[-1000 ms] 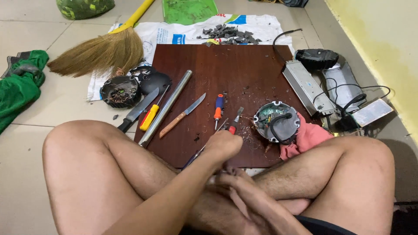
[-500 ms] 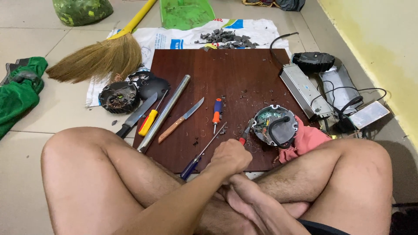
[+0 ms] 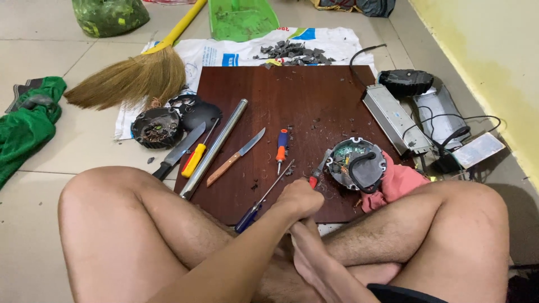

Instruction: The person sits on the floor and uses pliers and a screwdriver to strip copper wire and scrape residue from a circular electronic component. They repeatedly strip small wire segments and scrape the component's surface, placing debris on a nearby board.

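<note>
A big brown board (image 3: 303, 95) lay on the floor, with a round gray lamp part (image 3: 357, 164) near its right edge. The left hand (image 3: 299, 200) was curled in a fist around red-handled pliers (image 3: 318, 173) beside that part. The right hand was hidden behind the left arm, so I could not tell its grip.

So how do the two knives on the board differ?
The knife with the black handle is bigger with a broad blade, and hangs off the board's left edge. The knife with the wooden handle is slimmer and lies fully on the board. Both point up and to the right.
</note>
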